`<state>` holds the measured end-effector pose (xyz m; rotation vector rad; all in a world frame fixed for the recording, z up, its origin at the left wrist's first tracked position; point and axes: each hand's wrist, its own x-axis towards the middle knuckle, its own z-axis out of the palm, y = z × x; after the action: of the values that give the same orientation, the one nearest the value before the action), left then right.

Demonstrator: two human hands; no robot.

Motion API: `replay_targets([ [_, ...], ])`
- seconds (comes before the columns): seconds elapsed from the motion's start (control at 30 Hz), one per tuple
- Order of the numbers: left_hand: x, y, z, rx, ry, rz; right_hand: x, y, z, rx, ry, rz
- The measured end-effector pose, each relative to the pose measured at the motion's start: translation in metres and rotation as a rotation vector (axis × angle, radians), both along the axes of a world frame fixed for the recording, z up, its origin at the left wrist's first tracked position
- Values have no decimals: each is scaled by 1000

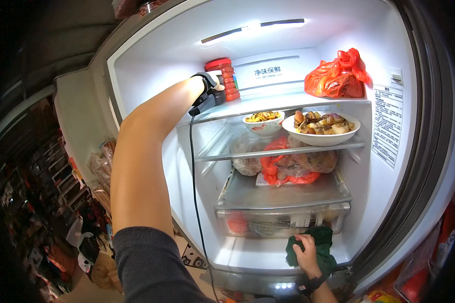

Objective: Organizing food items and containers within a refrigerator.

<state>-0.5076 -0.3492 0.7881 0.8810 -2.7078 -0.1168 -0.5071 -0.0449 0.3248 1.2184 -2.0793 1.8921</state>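
My right hand [306, 250] presses a dark green cloth [326, 244] against the white floor of the refrigerator, in front of the clear bottom drawer [265, 223]. My left arm stretches up to the top glass shelf [288, 100]. There my left hand [219, 86] is at a dark jar [220, 96] with a white lid, mostly hidden behind the wrist and a strapped black device [204, 94]. Whether the fingers grip the jar is not visible. Just behind it stands a red-lidded jar [229, 79] with reddish contents.
A knotted red plastic bag [337, 77] sits at the top shelf's right. Below are a bowl of food [265, 127] and a wide white dish [322, 140]. Bagged items [292, 163] lie under them. A black cable [195, 189] hangs from my left wrist across the opening.
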Motion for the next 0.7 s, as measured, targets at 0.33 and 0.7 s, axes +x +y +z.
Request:
replay_targets([
  [0.33,-4,-5,3,-16,-1,2,2,2,-1,14,4,33],
  [0.7,-1,-7,-2,-49,39,2,0,1,-3,-11,28,55],
])
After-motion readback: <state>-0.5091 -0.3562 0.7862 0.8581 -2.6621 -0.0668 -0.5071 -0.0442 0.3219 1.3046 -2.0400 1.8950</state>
